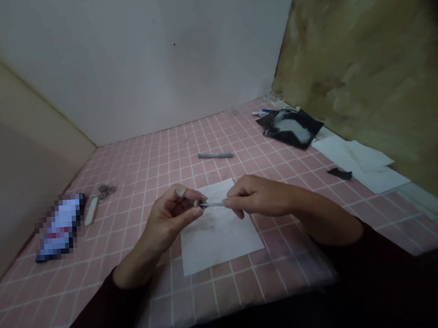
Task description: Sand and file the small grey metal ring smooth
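Note:
My left hand (166, 215) pinches a small, dark, ring-shaped piece (201, 203) between thumb and fingertips. A beige wrap (180, 190) goes round one of its fingers. From the right, my right hand (252, 196) grips a thin pale stick (214, 204), its tip touching or inside the ring-shaped piece; I cannot tell which. Both hands are above a white sheet of paper (230, 241), which carries a greyish smudge of dust below the ring-shaped piece.
On the pink tiled tabletop (149, 163) lie a grey rod (214, 155), small grey round pieces (105, 190), a white flat strip (91, 211) and a pixelated phone-like object (62, 226). At right are a black sheet (305, 125), a dark scrap (339, 173) and white papers (373, 173). Walls enclose the table.

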A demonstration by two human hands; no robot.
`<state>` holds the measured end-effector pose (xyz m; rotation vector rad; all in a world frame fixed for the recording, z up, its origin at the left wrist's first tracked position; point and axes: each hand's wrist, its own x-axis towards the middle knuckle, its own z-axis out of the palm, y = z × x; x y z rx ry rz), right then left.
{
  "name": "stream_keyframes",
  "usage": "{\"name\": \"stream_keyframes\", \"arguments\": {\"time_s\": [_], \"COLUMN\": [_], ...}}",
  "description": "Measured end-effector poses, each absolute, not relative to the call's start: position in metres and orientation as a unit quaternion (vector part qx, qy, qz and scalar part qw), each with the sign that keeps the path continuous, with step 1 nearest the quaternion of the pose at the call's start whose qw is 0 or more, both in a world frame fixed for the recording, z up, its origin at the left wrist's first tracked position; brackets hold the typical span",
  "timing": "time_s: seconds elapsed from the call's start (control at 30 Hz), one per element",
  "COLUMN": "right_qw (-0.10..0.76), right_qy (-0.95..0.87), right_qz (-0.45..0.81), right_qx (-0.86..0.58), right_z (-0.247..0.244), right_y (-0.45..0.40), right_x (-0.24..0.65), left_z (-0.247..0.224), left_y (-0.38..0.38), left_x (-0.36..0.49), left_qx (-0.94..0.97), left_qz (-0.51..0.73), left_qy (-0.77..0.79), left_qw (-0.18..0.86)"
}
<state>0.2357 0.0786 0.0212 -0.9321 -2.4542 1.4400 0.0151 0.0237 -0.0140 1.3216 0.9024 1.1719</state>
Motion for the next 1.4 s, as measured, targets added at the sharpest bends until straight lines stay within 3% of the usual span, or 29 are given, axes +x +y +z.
{"name": "stream_keyframes", "arguments": {"time_s": [0.77, 1.4], "right_qw": [0.101, 0.048], "right_qy": [-0.804, -0.817], "right_qz": [0.479, 0.472], "right_qx": [-0.339, -0.328], "right_z": [0.0202, 0.0227], "right_y": [0.0786, 0.0757], "right_x": [0.2322, 0.2333], "left_z": [-0.0102, -0.0151], "left_y": [0.0244, 0.0188], "left_x": [0.0124, 0.0096], "left_qx": [0.569, 0.694], "left_qz": [0.509, 0.420], "left_qy": [0.434, 0.440], "left_qw": [0.479, 0.384]}}
